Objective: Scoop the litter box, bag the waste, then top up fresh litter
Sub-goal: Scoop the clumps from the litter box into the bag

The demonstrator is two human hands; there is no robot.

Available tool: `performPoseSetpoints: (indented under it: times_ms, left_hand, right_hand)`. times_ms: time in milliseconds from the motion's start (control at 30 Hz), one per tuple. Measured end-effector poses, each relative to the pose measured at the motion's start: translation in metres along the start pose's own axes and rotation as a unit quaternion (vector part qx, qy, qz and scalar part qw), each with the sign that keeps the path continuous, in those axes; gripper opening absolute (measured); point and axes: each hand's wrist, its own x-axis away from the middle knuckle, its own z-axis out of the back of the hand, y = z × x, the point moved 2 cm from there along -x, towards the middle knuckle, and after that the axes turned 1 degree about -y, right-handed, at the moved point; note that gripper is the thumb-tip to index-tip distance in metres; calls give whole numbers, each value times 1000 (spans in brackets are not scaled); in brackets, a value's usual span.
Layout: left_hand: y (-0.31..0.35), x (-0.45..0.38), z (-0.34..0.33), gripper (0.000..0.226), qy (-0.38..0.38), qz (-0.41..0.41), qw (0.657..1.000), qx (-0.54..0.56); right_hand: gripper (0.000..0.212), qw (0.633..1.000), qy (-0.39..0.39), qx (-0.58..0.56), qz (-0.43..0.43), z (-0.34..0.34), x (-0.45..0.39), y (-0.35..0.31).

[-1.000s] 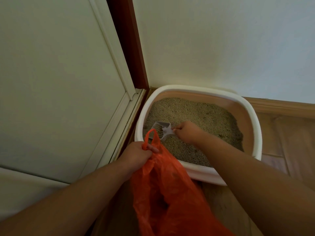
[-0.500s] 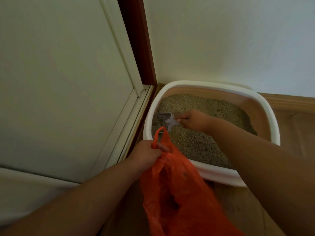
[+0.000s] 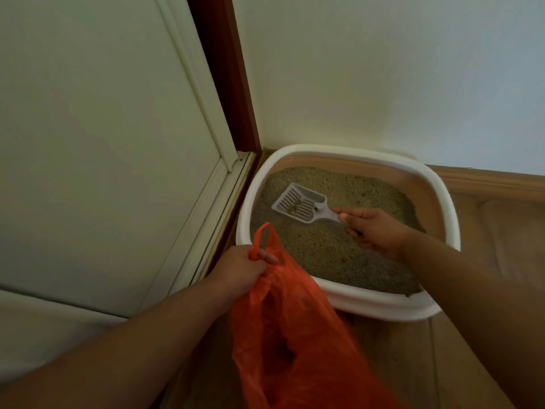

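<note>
A white-rimmed litter box (image 3: 348,299) with tan inner walls sits in the floor corner, filled with grainy beige litter (image 3: 324,249). My right hand (image 3: 374,231) grips the handle of a grey slotted scoop (image 3: 298,203), held above the litter at the box's left side with a few small dark clumps in it. Just in front of the box's near-left rim, my left hand (image 3: 239,268) is shut on the handle of an orange plastic bag (image 3: 295,340). The bag hangs down toward me and its mouth is partly open.
A pale door panel (image 3: 97,149) with a white frame runs along the left, and a dark red-brown jamb (image 3: 227,84) meets the white wall (image 3: 383,72) in the corner. Wooden floor (image 3: 501,231) and a wooden skirting board lie to the right of the box.
The scoop has come up out of the litter and now lies flat with clumps in it. My right hand drew back to the right. My left hand keeps holding the bag.
</note>
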Motion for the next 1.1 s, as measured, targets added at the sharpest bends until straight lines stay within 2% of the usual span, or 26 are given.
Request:
performPoseSetpoints:
  times_ms: [333, 433, 533, 700, 800, 867, 1000, 1100]
  left_hand:
    - [37, 14, -26, 29, -35, -53, 998, -10]
    - [46, 18, -33, 28, -63, -49, 997, 8]
    - [51, 22, -39, 31, -103, -47, 993, 11]
    - [61, 23, -39, 49, -122, -53, 991, 22]
    - [65, 24, -39, 66, -132, -63, 989, 19]
    - [65, 26, -38, 69, -140, -72, 987, 12]
    - [66, 30, -35, 63, -140, -72, 988, 8]
    - [64, 32, -27, 57, -132, -60, 989, 10]
  right_hand:
    - [28, 995, 77, 61, 13, 32, 61, -1]
    - [28, 994, 107, 36, 0, 45, 79, -3]
    - [28, 994, 110, 8, 3, 49, 102, -4]
    - [26, 989, 148, 2, -12, 63, 125, -5]
    - [28, 991, 119, -66, 1, 70, 136, -8]
    - [30, 992, 103, -69, 6, 71, 143, -9]
    - [30, 992, 120, -42, 10, 67, 154, -20]
    - [30, 993, 106, -30, 31, 66, 163, -39]
